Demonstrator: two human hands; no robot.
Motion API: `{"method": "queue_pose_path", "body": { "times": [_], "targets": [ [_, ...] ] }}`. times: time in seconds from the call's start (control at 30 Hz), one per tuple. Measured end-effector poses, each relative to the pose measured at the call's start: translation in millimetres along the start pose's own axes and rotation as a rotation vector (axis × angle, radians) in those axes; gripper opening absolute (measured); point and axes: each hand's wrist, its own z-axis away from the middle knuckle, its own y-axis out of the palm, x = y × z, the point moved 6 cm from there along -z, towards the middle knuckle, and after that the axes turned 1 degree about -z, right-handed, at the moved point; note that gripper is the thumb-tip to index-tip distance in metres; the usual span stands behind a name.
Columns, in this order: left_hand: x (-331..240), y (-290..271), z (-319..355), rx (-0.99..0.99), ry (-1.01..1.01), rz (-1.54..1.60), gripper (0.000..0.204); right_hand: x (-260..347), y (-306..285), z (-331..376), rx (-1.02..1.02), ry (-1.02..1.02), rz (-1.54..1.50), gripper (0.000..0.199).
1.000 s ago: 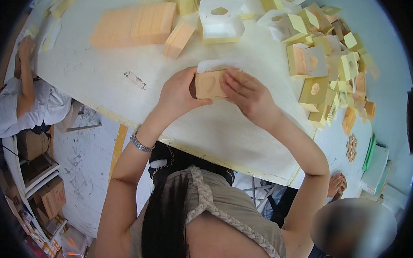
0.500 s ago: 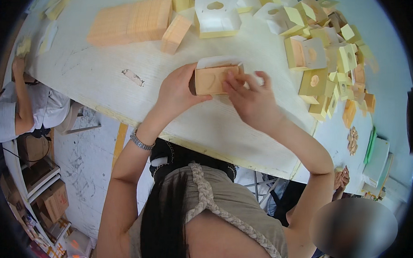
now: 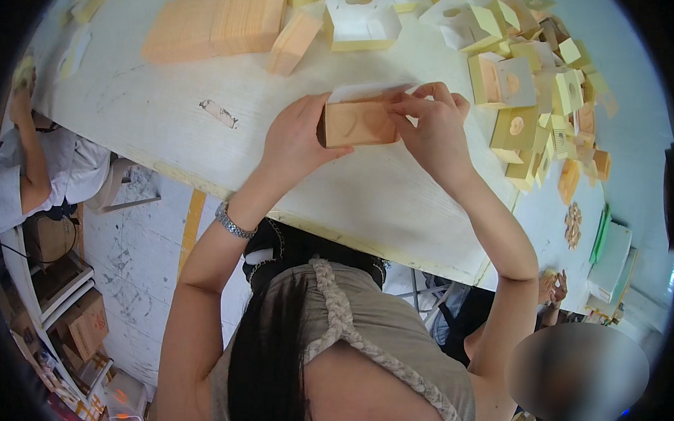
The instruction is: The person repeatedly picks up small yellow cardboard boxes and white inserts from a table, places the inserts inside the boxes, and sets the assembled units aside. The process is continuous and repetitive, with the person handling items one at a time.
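A small open cardboard box sits tilted above the table in front of me, with its white lid flap raised at the far side. A peach-coloured insert with curved outlines fills its front. My left hand wraps round the box's left end, thumb along the near edge. At the right end, the thumb and fingers of my right hand are pinched together on the far right corner of the box. Whether they grip the insert's edge or the box wall is hidden.
Stacked peach-coloured sheets and a smaller stack lie at the far side. An open white-and-yellow box stands beside them. Yellow boxes are heaped at the right. Co-workers sit at the left and lower right.
My right hand has moved from the middle of the insert to the box's right end, and its fingers have closed there. The box has shifted slightly to the right, still in my left hand.
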Motion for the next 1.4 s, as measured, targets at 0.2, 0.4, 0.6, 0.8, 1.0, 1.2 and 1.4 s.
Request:
{"method": "queue_pose_path", "body": {
  "times": [0.2,0.4,0.6,0.8,1.0,1.2,1.4],
  "targets": [
    [0.4,-1.5,3.0,-0.02,0.015,-0.022,0.072,17.3,-0.3,6.6,-0.11,-0.275,0.341,0.012],
    [-4.1,1.2,2.3,-0.015,0.0,-0.089,0.073,16.7,16.1,-3.6,-0.042,-0.177,0.214,0.01],
    [-4.4,-2.4,-0.3,-0.028,-0.017,-0.102,0.066,18.4,18.3,8.5,-0.057,-0.361,0.435,0.019],
    [-6.2,0.2,-2.5,-0.005,-0.012,-0.046,0.069,22.6,18.5,38.0,-0.112,-0.23,0.397,0.037],
    [-5.3,-1.3,-2.4,0.014,-0.021,-0.012,0.07,28.6,40.2,41.4,0.035,-0.318,0.151,0.056],
    [-4.6,2.0,-2.0,0.067,-0.019,0.041,0.07,34.6,33.8,38.9,-0.026,-0.539,0.101,0.046],
    [9.4,4.5,2.8,0.114,-0.067,0.189,0.078,41.0,39.7,39.7,-0.052,-0.552,0.159,0.038]
  ]
}}
